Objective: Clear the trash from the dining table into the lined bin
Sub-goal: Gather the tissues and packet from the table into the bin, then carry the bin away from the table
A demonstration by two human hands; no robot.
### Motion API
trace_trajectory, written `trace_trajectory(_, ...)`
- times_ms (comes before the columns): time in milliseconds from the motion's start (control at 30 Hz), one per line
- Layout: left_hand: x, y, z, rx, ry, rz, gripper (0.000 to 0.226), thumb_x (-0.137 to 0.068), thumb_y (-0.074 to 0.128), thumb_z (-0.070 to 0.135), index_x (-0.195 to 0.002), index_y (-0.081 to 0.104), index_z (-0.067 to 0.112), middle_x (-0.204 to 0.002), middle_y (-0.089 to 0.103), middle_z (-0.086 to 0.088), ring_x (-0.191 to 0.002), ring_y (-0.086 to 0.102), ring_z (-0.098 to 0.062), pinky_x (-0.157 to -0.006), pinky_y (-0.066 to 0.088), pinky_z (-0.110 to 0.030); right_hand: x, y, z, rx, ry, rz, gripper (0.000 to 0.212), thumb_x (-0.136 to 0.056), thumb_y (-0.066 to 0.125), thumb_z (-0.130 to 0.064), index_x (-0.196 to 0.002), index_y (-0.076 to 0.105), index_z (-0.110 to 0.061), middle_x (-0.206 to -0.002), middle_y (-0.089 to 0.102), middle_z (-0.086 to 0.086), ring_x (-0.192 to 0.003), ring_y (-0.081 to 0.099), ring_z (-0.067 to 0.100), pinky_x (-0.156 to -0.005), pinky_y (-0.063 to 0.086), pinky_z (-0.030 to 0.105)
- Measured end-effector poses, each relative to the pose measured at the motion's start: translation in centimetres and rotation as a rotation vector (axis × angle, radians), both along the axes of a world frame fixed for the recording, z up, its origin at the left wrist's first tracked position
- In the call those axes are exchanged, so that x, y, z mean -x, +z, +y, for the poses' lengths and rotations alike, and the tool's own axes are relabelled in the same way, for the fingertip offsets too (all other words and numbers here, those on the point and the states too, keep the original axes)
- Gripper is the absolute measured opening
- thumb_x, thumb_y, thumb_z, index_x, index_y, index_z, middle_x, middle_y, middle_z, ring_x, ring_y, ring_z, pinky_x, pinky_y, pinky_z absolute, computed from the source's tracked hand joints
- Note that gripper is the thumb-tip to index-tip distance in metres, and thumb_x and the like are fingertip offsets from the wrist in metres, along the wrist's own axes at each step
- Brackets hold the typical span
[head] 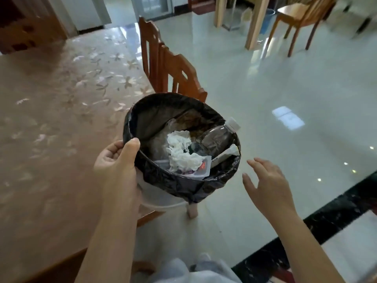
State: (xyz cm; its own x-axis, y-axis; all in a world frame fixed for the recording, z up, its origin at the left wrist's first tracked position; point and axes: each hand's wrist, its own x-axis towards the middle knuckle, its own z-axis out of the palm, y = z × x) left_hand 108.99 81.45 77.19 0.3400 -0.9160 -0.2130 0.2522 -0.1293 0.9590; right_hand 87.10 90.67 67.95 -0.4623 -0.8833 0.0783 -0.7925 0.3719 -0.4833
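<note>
The bin [181, 144], lined in black, is in the air beside the table [51, 119] edge. Inside are tissue [182, 154], a bottle [219, 136] and wrappers. The left hand [116, 162] pinches its rim at 9 o'clock. The right hand [267, 184], at 4 o'clock, is spread and empty.

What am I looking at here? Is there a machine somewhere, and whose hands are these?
No machine: a person wears a camera on the head, so this single picture looks down at their own two bare hands. The left hand grips the rim of a small bin lined with a black bag. Inside lie a crumpled white tissue, a clear plastic bottle and some wrappers. The right hand hovers open beside the bin, holding nothing. At the left is the dining table with a flowered cover, wooden chairs pushed against it.
</note>
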Motion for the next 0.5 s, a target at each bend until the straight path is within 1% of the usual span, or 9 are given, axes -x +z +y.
trace_trajectory(67, 3.2, -0.3, -0.5, 0.001, -0.08, -0.005, 0.042, -0.071, 0.069, 0.018, -0.106, 0.054, 0.0, -0.095, 0.059, -0.023, -0.077, 0.057, -0.029, -0.076, 0.051, -0.047, 2.3, -0.2, 0.9, -0.018, -0.06, 0.001, 0.037, -0.082, 0.061, -0.02, -0.117, 0.056, -0.007, -0.123, 0.059, 0.017, -0.114, 0.051, 0.035, -0.098, 0.041, 0.05)
trace_trajectory(133, 6.2, -0.8, -0.9, -0.006, -0.164, -0.032, 0.034, -0.078, 0.066, 0.015, -0.106, 0.054, 0.001, -0.083, 0.058, -0.014, -0.066, 0.055, -0.022, -0.062, 0.05, -0.035, 4.6, -0.5, 1.9, -0.038, -0.12, 0.004, 0.039, -0.083, 0.059, -0.021, -0.119, 0.054, -0.007, -0.125, 0.057, 0.016, -0.117, 0.049, 0.033, -0.1, 0.039, 0.049)
trace_trajectory(167, 7.7, -1.1, -1.2, -0.008, -0.199, -0.045, 0.031, -0.079, 0.065, 0.015, -0.105, 0.054, 0.001, -0.077, 0.056, -0.009, -0.061, 0.053, -0.019, -0.057, 0.049, -0.03, 5.7, -0.6, 2.3, -0.042, -0.15, 0.003, 0.039, -0.084, 0.059, -0.022, -0.12, 0.053, -0.008, -0.125, 0.056, 0.016, -0.117, 0.048, 0.033, -0.1, 0.039, 0.048)
trace_trajectory(233, 10.4, -1.5, -1.6, -0.014, -0.264, -0.067, 0.03, -0.079, 0.065, 0.015, -0.104, 0.056, 0.001, -0.07, 0.054, -0.003, -0.053, 0.051, -0.012, -0.05, 0.047, -0.024, 7.8, -0.7, 3.1, -0.041, -0.216, -0.007, 0.04, -0.084, 0.058, -0.022, -0.121, 0.053, -0.008, -0.126, 0.056, 0.015, -0.117, 0.048, 0.032, -0.1, 0.039, 0.048)
trace_trajectory(300, 13.1, -1.7, -2.1, -0.018, -0.327, -0.094, 0.033, -0.078, 0.066, 0.017, -0.105, 0.058, 0.001, -0.07, 0.055, -0.003, -0.05, 0.05, -0.011, -0.045, 0.046, -0.02, 10.0, -0.6, 3.5, -0.034, -0.272, -0.015, 0.04, -0.084, 0.058, -0.021, -0.121, 0.053, -0.008, -0.126, 0.056, 0.014, -0.115, 0.048, 0.032, -0.099, 0.04, 0.049)
trace_trajectory(333, 14.5, -1.8, -2.5, -0.017, -0.352, -0.094, 0.033, -0.078, 0.066, 0.018, -0.105, 0.058, 0.001, -0.072, 0.056, -0.005, -0.052, 0.052, -0.012, -0.046, 0.047, -0.02, 11.2, -0.6, 3.5, -0.034, -0.293, -0.015, 0.04, -0.084, 0.058, -0.021, -0.121, 0.053, -0.008, -0.125, 0.056, 0.014, -0.115, 0.049, 0.032, -0.098, 0.041, 0.049)
trace_trajectory(400, 17.3, -2.2, -3.3, -0.015, -0.384, -0.07, 0.034, -0.076, 0.068, 0.019, -0.104, 0.058, 0.002, -0.076, 0.058, -0.007, -0.06, 0.055, -0.016, -0.054, 0.05, -0.026, 13.6, -0.5, 3.3, -0.034, -0.329, -0.004, 0.039, -0.084, 0.059, -0.02, -0.12, 0.053, -0.007, -0.125, 0.056, 0.015, -0.114, 0.049, 0.033, -0.097, 0.041, 0.049)
trace_trajectory(500, 21.8, -2.9, -5.1, -0.024, -0.382, -0.041, 0.027, -0.073, 0.07, 0.019, -0.095, 0.06, 0.007, -0.072, 0.059, -0.005, -0.06, 0.056, -0.016, -0.066, 0.052, -0.036, 17.7, -0.8, 2.3, -0.036, -0.366, 0.019, 0.039, -0.083, 0.06, -0.019, -0.119, 0.054, -0.006, -0.123, 0.058, 0.016, -0.113, 0.051, 0.034, -0.095, 0.042, 0.05)
